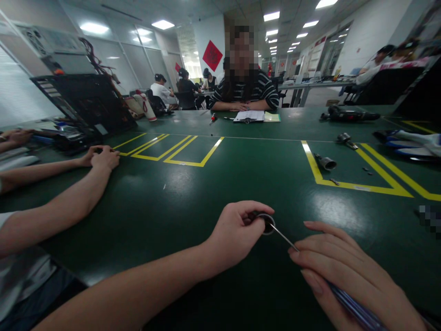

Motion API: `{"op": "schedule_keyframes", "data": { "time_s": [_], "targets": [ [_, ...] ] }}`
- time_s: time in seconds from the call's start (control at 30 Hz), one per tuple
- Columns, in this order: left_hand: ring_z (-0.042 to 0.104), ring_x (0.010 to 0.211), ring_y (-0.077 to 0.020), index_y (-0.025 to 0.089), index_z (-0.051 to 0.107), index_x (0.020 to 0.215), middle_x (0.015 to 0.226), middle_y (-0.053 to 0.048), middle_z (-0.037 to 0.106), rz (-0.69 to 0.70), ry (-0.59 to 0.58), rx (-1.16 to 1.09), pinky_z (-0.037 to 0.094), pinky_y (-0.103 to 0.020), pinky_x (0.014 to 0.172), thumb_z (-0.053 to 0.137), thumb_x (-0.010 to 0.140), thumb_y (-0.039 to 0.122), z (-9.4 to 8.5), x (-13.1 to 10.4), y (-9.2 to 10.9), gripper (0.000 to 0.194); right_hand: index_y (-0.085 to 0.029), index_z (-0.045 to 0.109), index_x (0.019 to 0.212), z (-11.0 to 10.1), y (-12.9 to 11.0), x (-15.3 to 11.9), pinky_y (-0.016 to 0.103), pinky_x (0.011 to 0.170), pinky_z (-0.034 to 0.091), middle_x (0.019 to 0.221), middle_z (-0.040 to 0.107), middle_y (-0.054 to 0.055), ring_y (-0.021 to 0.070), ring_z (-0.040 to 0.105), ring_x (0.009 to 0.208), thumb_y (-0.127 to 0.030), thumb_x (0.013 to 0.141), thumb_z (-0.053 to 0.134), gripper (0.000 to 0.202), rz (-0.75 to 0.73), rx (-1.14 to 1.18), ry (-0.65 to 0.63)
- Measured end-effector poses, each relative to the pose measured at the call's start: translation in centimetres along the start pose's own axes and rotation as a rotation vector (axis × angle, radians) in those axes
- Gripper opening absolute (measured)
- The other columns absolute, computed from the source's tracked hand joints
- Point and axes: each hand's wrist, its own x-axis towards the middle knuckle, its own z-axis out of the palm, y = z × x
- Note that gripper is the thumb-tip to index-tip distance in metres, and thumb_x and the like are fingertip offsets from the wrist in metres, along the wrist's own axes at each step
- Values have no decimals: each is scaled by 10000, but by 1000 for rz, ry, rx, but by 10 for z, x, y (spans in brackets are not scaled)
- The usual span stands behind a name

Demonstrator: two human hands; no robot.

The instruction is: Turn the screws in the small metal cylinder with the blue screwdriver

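Observation:
Near the middle of the green table [193, 202], my left hand [237, 232] is closed around a round metal part [267, 231], its open ring end facing right. My right hand [347, 271] holds a screwdriver-like tool [353, 305] with a dark handle and a thin metal shaft. The shaft points up and left, and its tip is inside the ring's opening. Exactly what the tip touches in there is too dark to make out.
A metal socket-like part [325, 162] and small pieces lie in a yellow-taped area [361, 188] at the right. Gloves [413, 146] and a power tool [351, 113] lie beyond. Another person's hands [103, 157] rest at the left. A person sits opposite behind a clipboard [248, 116].

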Motion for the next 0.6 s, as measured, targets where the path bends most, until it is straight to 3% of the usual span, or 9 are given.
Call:
{"op": "schedule_keyframes", "data": {
  "time_s": [0.1,0.23,0.43,0.6],
  "targets": [
    [634,802,-155,131,636,983,872,-59,677,-12,-36,-63,510,-295,749,612,683,98,-5,7,-4,302,-207,586,1013,1,4,-5,314,959,469,900,696,26,182,624,1010,-159,806,512,225,61,38,18],
    [617,888,-161,144,545,1150,1007,-76,633,113,-13,9,492,-323,829,630,653,53,-15,22,-17,512,-220,587,1021,5,8,-6,344,968,457,973,681,32,200,592,1063,-233,829,521,203,223,100,43],
    [538,1003,-195,165,579,1118,1090,-82,537,382,219,455,462,-342,849,603,730,121,-32,47,-33,391,-239,620,918,5,12,4,251,643,549,862,690,15,181,659,836,-348,848,518,165,600,346,33],
    [519,928,-206,189,618,970,977,-48,552,474,281,730,446,-350,796,661,694,118,-48,77,-38,288,-213,629,882,15,28,22,318,714,504,880,681,46,207,632,851,-435,811,563,241,853,647,25]
  ]
}}
